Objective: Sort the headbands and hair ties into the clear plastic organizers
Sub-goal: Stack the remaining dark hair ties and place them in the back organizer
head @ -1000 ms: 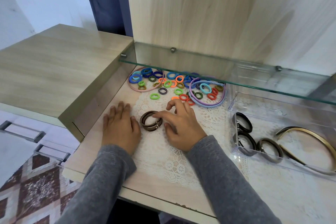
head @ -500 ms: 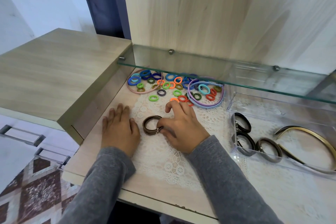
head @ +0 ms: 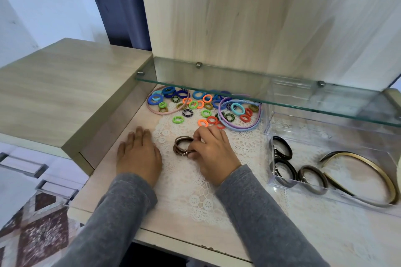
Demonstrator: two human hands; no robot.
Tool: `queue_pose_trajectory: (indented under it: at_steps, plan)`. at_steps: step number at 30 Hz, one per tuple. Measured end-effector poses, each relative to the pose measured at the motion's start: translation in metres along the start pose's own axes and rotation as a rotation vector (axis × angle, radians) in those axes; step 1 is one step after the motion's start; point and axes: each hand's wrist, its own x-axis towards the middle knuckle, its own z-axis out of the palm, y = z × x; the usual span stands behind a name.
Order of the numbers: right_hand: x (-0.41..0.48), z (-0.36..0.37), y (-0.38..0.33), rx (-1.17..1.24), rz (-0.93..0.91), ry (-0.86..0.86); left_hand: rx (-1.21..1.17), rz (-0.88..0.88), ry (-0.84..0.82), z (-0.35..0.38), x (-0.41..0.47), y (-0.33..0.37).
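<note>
Brown hair ties (head: 181, 148) lay bunched on the lace mat (head: 195, 191), the right hand (head: 213, 154) pinching their edge, the left hand (head: 138, 155) flat on the worktop (head: 102, 184), gripping nothing. Risk: such a shallow pinch could let 1 tie spring loose before reaching the clear organizer (head: 314, 134).

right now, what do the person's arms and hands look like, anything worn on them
Both arms are covered by long sleeves of heathered grey knit fabric, plain with no print or logo: the left sleeve and the right sleeve both end at the wrists. The left hand and the right hand are bare, with no gloves, and no rings, watch or bracelet visible from this view.
</note>
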Motion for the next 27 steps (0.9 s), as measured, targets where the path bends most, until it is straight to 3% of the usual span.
queue_pose_trajectory:
  at_steps: [8, 13, 16, 19, 23, 27]
  plan:
    - [-0.003, -0.007, 0.015, 0.247, 0.402, 0.109, -0.064, 0.028, -0.032, -0.006, 0.008, -0.003]
    - [-0.001, -0.016, 0.019, 0.487, 0.652, 0.168, -0.66, 0.142, 0.237, -0.013, -0.001, 0.023]
    - [0.0, -0.019, 0.021, 0.616, 0.707, 0.258, -1.217, 0.119, -0.012, -0.018, -0.01, 0.065]
    - [0.001, -0.02, 0.023, 0.678, 0.75, 0.338, -1.711, -0.108, -0.218, -0.019, -0.009, 0.098]
    - [-0.005, -0.022, 0.027, 0.661, 0.758, 0.392, -1.975, -0.301, -0.283, -0.016, 0.0, 0.12]
    - [-0.008, -0.022, 0.027, 0.625, 0.753, 0.37, -2.002, -0.276, -0.386, -0.011, 0.003, 0.122]
